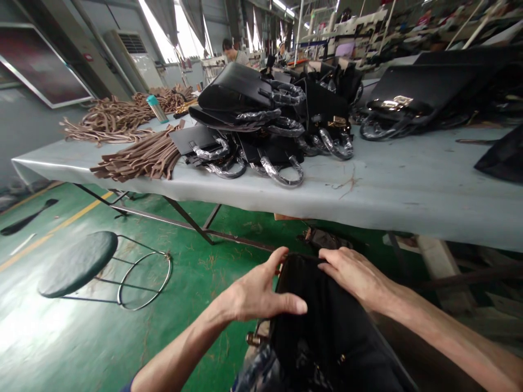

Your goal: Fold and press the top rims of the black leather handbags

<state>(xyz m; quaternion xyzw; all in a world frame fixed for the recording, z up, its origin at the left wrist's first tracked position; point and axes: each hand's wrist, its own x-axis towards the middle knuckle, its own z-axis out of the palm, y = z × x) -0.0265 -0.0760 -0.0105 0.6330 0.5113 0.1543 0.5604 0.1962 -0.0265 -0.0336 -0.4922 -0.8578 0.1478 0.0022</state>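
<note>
A: How many hands, and what have they got?
B: 2 hands, 1 black bag (pixel 327 332). The left hand (pixel 257 294) grips its left edge, thumb laid across the black face, index finger up at the corner. The right hand (pixel 353 275) pinches the far rim, fingers bent.
A: And the arms?
B: 2 bare forearms, reaching in from the lower left and lower right, converging on the bag.
A: Where's the bag, and how does it look?
B: Close to the wearer, below the table's front edge. Dark, soft and creased, with 1 gold-coloured fitting (pixel 254 338) low on its left. I can't tell what supports it.
A: Further out?
B: 1 round stool (pixel 79 264) on the green floor, left. On the table (pixel 408 185): a pile of black bags (pixel 241 95), overlapping too much to count, 1 turquoise-topped bottle (pixel 157 109) and countless brown strips (pixel 143 155).
</note>
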